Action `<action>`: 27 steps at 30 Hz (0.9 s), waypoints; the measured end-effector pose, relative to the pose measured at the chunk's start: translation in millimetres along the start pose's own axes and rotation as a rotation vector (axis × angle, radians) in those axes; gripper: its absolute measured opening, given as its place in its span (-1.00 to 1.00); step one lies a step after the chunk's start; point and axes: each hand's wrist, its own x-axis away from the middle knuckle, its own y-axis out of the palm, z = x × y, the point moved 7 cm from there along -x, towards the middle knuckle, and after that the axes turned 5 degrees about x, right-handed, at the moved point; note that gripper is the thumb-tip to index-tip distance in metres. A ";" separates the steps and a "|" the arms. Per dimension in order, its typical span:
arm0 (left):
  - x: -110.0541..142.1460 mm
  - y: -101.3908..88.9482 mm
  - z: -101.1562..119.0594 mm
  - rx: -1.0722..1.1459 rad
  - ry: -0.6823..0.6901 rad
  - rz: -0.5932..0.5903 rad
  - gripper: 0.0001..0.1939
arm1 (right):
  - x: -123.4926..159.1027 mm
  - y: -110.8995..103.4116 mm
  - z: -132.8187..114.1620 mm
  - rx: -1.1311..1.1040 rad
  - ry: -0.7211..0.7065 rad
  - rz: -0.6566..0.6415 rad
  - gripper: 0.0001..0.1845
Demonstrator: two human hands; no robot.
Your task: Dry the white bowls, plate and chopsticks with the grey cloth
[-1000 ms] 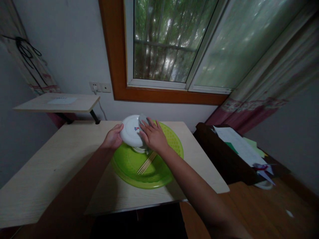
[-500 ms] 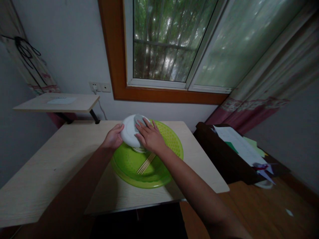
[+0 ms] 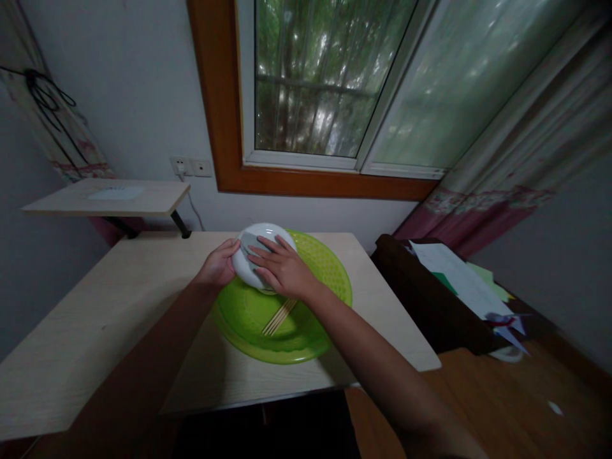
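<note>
A white plate (image 3: pixel 243 271) is held above the green basin (image 3: pixel 342 280). My left hand (image 3: pixel 220 262) grips its left edge, thumb on top and the other fingers hidden underneath. On the plate lies a grey cloth (image 3: pixel 248 242), pressed down by my right hand (image 3: pixel 282 264), whose fingers are stretched flat over it. Several thin wooden chopsticks (image 3: pixel 278 319) rest in the basin below my right wrist. Just under the plate a pale rim shows; I cannot make out what dish it belongs to.
The basin stands on a light wooden table (image 3: pixel 119 299). At the back left is a raised shelf (image 3: pixel 157 201) with a paper on it. Right of the table, papers (image 3: pixel 454 280) lie on a dark brown piece of furniture (image 3: pixel 406 293). A window (image 3: pixel 335 83) is behind.
My right hand and the cloth have slid left and slightly down across the plate. The plate is turned differently, with its glossy far rim now showing. The chopsticks have not moved.
</note>
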 end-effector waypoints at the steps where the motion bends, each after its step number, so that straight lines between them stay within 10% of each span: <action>1: 0.2 0.3 -1.0 -0.001 -0.003 -0.007 -0.87 | -1.2 0.3 1.7 0.017 0.029 0.000 -0.53; 10: -0.8 -9.6 5.4 -0.032 0.070 0.079 -0.77 | 12.1 -5.4 39.8 0.093 0.308 0.105 -0.54; 27: 3.4 -4.4 12.3 0.179 0.017 0.183 -0.54 | 7.9 7.8 -11.6 -0.011 -0.167 -0.006 -0.42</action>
